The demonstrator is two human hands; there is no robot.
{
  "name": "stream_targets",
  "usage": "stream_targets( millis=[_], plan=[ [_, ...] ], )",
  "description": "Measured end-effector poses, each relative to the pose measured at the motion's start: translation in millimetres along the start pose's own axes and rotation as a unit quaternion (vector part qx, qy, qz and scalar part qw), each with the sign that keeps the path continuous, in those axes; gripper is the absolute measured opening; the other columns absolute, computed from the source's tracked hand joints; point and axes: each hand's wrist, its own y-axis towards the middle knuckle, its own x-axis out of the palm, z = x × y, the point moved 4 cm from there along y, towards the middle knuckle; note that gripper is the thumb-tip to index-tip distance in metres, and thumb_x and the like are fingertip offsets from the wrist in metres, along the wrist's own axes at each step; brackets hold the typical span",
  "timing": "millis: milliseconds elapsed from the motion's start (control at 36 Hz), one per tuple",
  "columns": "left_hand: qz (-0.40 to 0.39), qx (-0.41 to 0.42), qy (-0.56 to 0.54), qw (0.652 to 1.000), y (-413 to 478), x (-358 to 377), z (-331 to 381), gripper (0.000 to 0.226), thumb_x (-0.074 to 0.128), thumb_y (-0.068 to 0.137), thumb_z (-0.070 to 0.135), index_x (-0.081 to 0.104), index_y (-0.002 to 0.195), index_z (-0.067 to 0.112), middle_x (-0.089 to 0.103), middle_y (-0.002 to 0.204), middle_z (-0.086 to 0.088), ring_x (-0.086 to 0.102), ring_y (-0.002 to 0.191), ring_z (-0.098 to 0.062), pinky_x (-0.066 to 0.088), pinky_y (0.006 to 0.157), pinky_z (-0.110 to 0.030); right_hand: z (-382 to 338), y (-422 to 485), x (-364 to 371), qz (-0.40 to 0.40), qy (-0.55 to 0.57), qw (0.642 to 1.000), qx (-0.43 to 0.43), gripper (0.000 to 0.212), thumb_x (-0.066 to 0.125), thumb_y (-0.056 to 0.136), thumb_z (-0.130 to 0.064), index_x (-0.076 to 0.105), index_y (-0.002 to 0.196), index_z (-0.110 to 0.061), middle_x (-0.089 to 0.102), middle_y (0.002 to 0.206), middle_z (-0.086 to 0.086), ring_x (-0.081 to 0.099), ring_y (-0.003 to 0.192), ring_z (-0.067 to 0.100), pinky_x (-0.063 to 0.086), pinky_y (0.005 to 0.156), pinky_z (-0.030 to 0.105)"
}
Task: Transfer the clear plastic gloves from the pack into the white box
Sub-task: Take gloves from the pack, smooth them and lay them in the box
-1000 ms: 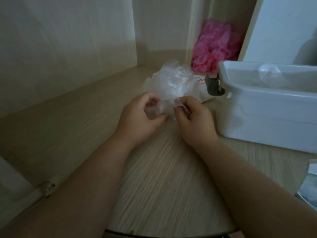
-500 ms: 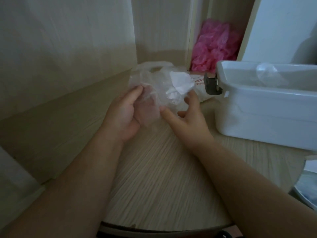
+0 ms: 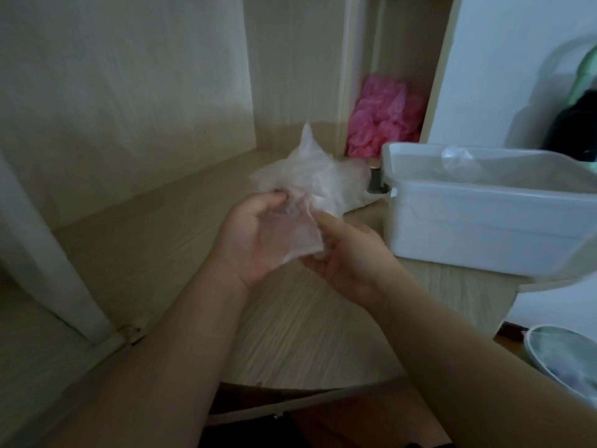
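Note:
A crumpled bunch of clear plastic gloves [image 3: 310,179] is held above the wooden table [image 3: 290,334], just left of the white box [image 3: 478,221]. My left hand [image 3: 255,234] is palm up under the bunch, thumb and fingers pinching a clear sheet. My right hand [image 3: 345,253] grips the lower right edge of the same sheet. The white box stands open at the right, with a clear glove [image 3: 458,158] lying inside it against the far wall. The pack is hidden behind the bunch.
A pile of pink plastic gloves [image 3: 384,118] sits in a narrow recess behind the box. A dark latch [image 3: 376,182] sticks out from the box's left end. Wooden walls close the left and back. A round grey object [image 3: 562,357] lies at the lower right.
The view has shifted left, so the box sits further right. Both hands turned and spread a clear sheet between them, with the bunch raised slightly toward the box.

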Motion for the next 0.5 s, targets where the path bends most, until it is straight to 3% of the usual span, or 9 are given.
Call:
stream_targets(
  millis=[56, 111, 222, 278, 333, 417, 500],
  plan=[
    [-0.007, -0.009, 0.08, 0.997, -3, -1, -2, 0.017, 0.056, 0.067, 0.017, 0.059, 0.081, 0.007, 0.067, 0.07, -0.006, 0.067, 0.063, -0.018, 0.054, 0.066, -0.028, -16, -7, -1, 0.036, -0.007, 0.998, -0.056, 0.031, 0.062, 0.085, -0.003, 0.06, 0.115, 0.004, 0.068, 0.088, 0.013, 0.065, 0.067, 0.018, 0.054, 0.06, 0.028],
    [-0.011, 0.002, 0.161, 0.987, -6, -2, 0, 0.031, 0.063, 0.067, 0.022, 0.064, 0.093, 0.006, 0.069, 0.083, -0.009, 0.067, 0.074, -0.022, 0.051, 0.076, -0.033, -31, -13, -3, 0.059, -0.08, 0.991, -0.095, 0.028, 0.064, 0.082, 0.002, 0.063, 0.11, 0.0, 0.069, 0.091, 0.013, 0.067, 0.072, 0.022, 0.053, 0.06, 0.03],
    [-0.005, 0.058, 0.207, 0.977, -13, 15, 16, 0.01, 0.06, 0.085, 0.022, 0.059, 0.09, 0.013, 0.064, 0.071, 0.001, 0.063, 0.058, -0.009, 0.049, 0.049, -0.018, -56, -28, -5, 0.093, -0.235, 0.959, -0.127, 0.051, 0.062, 0.079, 0.008, 0.053, 0.126, -0.009, 0.065, 0.105, 0.013, 0.067, 0.088, 0.029, 0.057, 0.066, 0.031],
    [0.013, 0.1, 0.31, 0.945, -11, 22, 25, 0.004, 0.059, 0.087, 0.021, 0.059, 0.088, 0.017, 0.063, 0.075, 0.001, 0.063, 0.065, -0.014, 0.049, 0.051, -0.023, -70, -33, -5, 0.101, -0.254, 0.951, -0.144, 0.06, 0.06, 0.08, 0.01, 0.045, 0.133, -0.014, 0.062, 0.104, 0.009, 0.064, 0.081, 0.023, 0.055, 0.061, 0.026],
    [-0.004, 0.123, 0.398, 0.909, -8, 32, 28, 0.016, 0.06, 0.075, 0.019, 0.064, 0.09, 0.014, 0.067, 0.078, -0.002, 0.064, 0.073, -0.022, 0.048, 0.06, -0.034, -84, -36, -7, 0.106, -0.265, 0.946, -0.157, 0.065, 0.058, 0.08, 0.011, 0.042, 0.135, -0.019, 0.063, 0.104, 0.008, 0.062, 0.074, 0.018, 0.053, 0.057, 0.024],
    [0.003, 0.11, 0.411, 0.905, -1, 45, 28, 0.009, 0.062, 0.082, 0.014, 0.07, 0.087, 0.015, 0.072, 0.084, -0.002, 0.069, 0.078, -0.021, 0.055, 0.067, -0.034, -106, -39, -9, 0.123, -0.277, 0.934, -0.189, 0.073, 0.053, 0.078, 0.016, 0.039, 0.137, -0.025, 0.06, 0.102, 0.004, 0.059, 0.067, 0.018, 0.055, 0.061, 0.032],
    [0.06, 0.087, 0.34, 0.934, 7, 55, 28, 0.016, 0.056, 0.092, 0.013, 0.064, 0.078, 0.018, 0.066, 0.065, 0.007, 0.059, 0.052, -0.003, 0.045, 0.044, -0.014, -130, -44, -12, 0.134, -0.282, 0.922, -0.228, 0.08, 0.048, 0.078, 0.02, 0.037, 0.14, -0.029, 0.052, 0.099, -0.01, 0.055, 0.064, 0.015, 0.055, 0.066, 0.032]
  ],
)
